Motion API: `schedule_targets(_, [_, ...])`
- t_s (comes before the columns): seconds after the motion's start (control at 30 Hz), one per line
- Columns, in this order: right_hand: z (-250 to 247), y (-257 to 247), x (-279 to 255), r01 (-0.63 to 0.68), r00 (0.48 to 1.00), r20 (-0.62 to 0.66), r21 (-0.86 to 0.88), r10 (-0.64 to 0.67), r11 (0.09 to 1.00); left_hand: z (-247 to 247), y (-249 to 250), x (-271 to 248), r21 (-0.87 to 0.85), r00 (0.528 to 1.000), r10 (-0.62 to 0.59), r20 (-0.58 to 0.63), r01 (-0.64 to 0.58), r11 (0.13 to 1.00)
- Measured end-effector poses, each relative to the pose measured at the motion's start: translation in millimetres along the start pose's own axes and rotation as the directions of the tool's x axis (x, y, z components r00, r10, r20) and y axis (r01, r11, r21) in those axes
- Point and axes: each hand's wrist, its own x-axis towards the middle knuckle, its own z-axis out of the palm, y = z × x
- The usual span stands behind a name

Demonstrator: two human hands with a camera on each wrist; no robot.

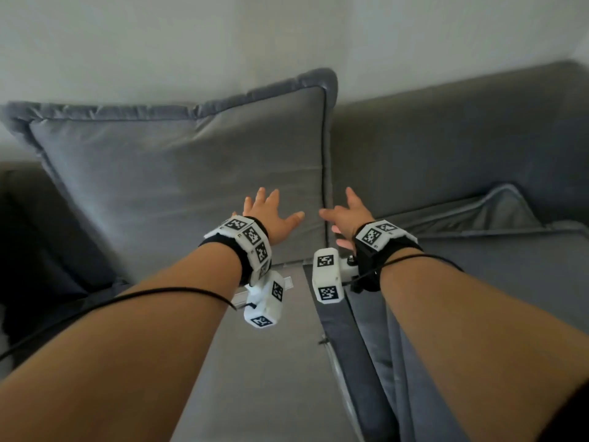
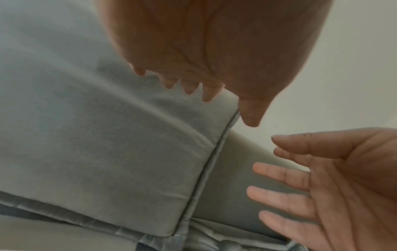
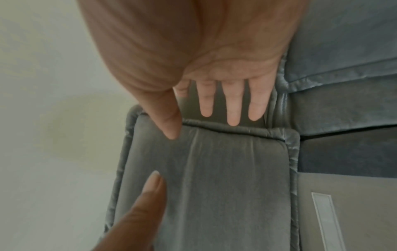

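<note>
Grey square velvet cushion [image 1: 178, 173] with piped border, propped upright against far back of grey fabric sofa [image 1: 446, 148]. Left hand [image 1: 271, 215] before cushion face, fingers spread, grasping nothing. Right hand [image 1: 347, 215] at cushion's right edge, likewise splayed and empty.

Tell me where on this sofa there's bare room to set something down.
Bare: the seat cushion in front of the upright cushion, between the forearms, and the right seat in front of the second cushion. Crowded: the upright cushion's right edge, where the open left hand and right hand nearly meet.
</note>
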Motion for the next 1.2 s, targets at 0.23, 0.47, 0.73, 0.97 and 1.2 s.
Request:
schedule_targets(0.23, [-83.5,21.1,-85.9,-0.052,0.967,-0.244,0.104,0.076,0.993,-0.6,85.2,-58.2,-0.055,0.979,0.185,0.087,-0.181,0.982])
schedule_targets(0.47, [-169.7,79.9,-167.4,-0.123,0.876,-0.434,0.221,0.210,0.968,30.2,178.4,-122.3,-0.016,0.875,0.446,0.187,-0.451,0.892])
schedule_targets(0.73, [-270.7,171.4,-206.1,-0.238,0.745,-0.524,0.370,0.413,0.898,77.7,275.0,-176.8,0.128,0.755,0.581,0.303,-0.637,0.760])
schedule_targets(0.97, [-341.2,195.6,-238.3,-0.246,0.673,-0.596,0.378,0.438,0.892,140.7,363.4,-183.0,0.090,0.689,0.649,0.323,-0.705,0.703])
schedule_targets(1.2, [-429.4,259.4,-237.7,-0.396,0.635,-0.575,0.331,0.516,0.856,209.3,451.2,-179.5,0.107,0.681,0.599,0.422,-0.693,0.713])
